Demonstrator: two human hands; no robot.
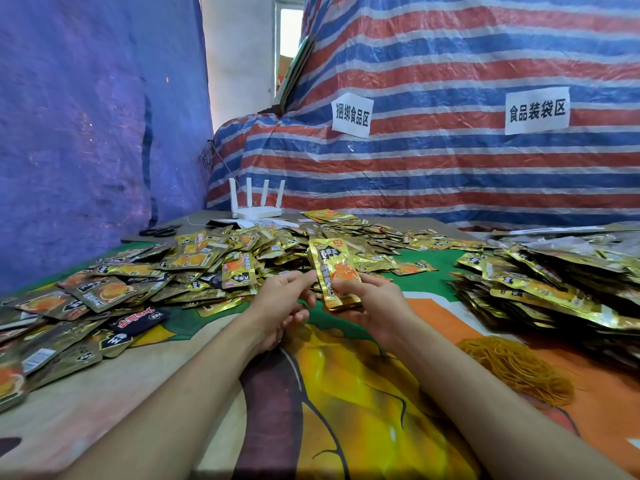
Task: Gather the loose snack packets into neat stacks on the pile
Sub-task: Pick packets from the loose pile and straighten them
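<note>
Gold foil gleams on a small stack of snack packets (334,275), raised above the printed table cover (346,393). The right hand (375,303) grasps it, thumb on the front. The left hand (284,303) touches its left edge; I cannot tell whether it grips. Loose packets (207,261) sprawl to the left, the stacked pile (554,289) rises on the right, and a router (256,206) with 4 antennas stands behind.

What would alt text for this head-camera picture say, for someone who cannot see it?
A left hand and a right hand hold a small stack of gold snack packets upright over a colourful printed table. Loose packets lie heaped to the left and behind; a tidier pile sits at the right, with yellow rubber bands in front of it.
</note>
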